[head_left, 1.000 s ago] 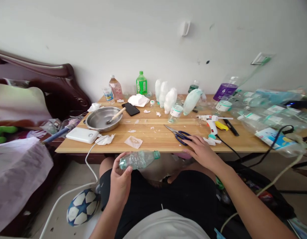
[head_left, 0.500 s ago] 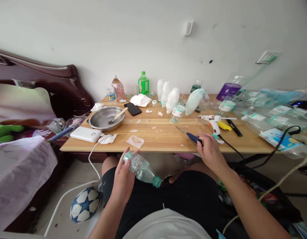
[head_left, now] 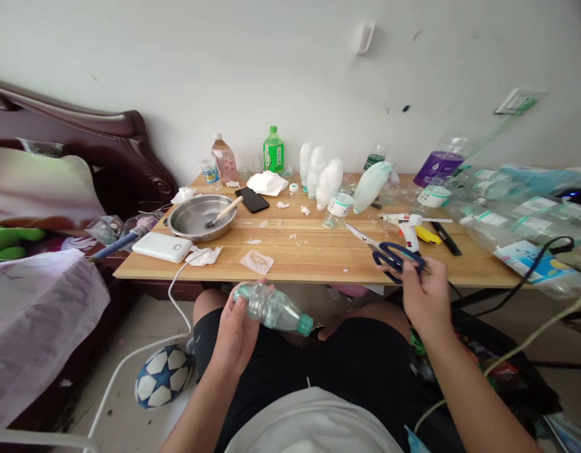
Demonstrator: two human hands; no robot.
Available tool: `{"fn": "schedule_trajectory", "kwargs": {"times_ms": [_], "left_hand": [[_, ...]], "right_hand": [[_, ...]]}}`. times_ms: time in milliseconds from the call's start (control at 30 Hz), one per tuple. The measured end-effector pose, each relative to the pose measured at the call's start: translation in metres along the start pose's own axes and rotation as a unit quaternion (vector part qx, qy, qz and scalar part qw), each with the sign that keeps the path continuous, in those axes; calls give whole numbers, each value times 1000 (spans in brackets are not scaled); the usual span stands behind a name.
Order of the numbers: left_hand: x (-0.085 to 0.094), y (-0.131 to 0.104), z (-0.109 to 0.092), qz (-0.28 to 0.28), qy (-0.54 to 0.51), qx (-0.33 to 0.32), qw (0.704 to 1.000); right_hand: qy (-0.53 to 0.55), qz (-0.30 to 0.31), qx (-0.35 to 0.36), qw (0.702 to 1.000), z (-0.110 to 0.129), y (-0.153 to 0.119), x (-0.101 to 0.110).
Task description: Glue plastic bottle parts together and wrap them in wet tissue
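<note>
My left hand [head_left: 239, 324] is wrapped round the base end of a clear plastic bottle [head_left: 277, 308], held over my lap with its green cap pointing right. Between the fingers and thumb of my right hand [head_left: 425, 286] are dark blue-handled scissors [head_left: 385, 251], raised over the table's front edge. Their blades point up and to the left, toward a cut bottle piece with a green-and-white label [head_left: 339, 206]. Behind that piece stand several white-coated bottles [head_left: 329, 182]. A white glue gun [head_left: 406, 228] lies just beyond the scissors.
On the wooden table [head_left: 309, 261] are a steel bowl [head_left: 200, 217] with a brush, a black phone [head_left: 253, 199], a white power bank [head_left: 162, 246] and paper scraps. Clear bottles [head_left: 502, 220] crowd the right end. A white cable hangs at the left; a ball [head_left: 163, 376] lies on the floor.
My right hand has moved right with the scissors, whose handles now show fully above the fingers. The bottle in my left hand has tilted closer to level, and the view has shifted slightly.
</note>
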State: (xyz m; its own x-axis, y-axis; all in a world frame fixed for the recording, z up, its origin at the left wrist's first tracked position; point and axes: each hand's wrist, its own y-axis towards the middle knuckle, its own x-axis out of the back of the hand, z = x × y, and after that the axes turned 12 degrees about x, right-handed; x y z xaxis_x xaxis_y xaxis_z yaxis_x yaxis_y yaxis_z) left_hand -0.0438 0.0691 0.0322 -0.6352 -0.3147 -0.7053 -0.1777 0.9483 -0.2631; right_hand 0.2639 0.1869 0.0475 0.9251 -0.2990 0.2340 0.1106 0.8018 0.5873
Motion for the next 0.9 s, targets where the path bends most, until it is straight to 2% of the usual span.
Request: {"fn": "schedule_trajectory", "kwargs": {"times_ms": [67,133,233,367,467,567,767,900], "left_hand": [[1,0,0,-12,-17,-22,1000],[2,-1,-1,-23,-22,-52,998],[2,0,-2,-41,-16,-86,995],[-1,0,0,-51,-13,-107,993],[-5,1,2,-47,-15,-115,992],[-6,2,3,-51,-24,-112,992],[-3,4,1,-58,-50,-76,994],[-5,2,6,-61,-58,-39,996]], "right_hand": [[89,-44,-47,994,26,-18,7],[226,-106,-161,955,50,-41,18],[278,-82,-282,915,71,-78,36],[248,-25,-374,893,78,-107,45],[254,7,-389,885,82,-109,39],[258,-2,-392,883,87,-103,33],[260,-13,-404,877,87,-98,34],[292,-3,-415,862,85,-101,30]]}}
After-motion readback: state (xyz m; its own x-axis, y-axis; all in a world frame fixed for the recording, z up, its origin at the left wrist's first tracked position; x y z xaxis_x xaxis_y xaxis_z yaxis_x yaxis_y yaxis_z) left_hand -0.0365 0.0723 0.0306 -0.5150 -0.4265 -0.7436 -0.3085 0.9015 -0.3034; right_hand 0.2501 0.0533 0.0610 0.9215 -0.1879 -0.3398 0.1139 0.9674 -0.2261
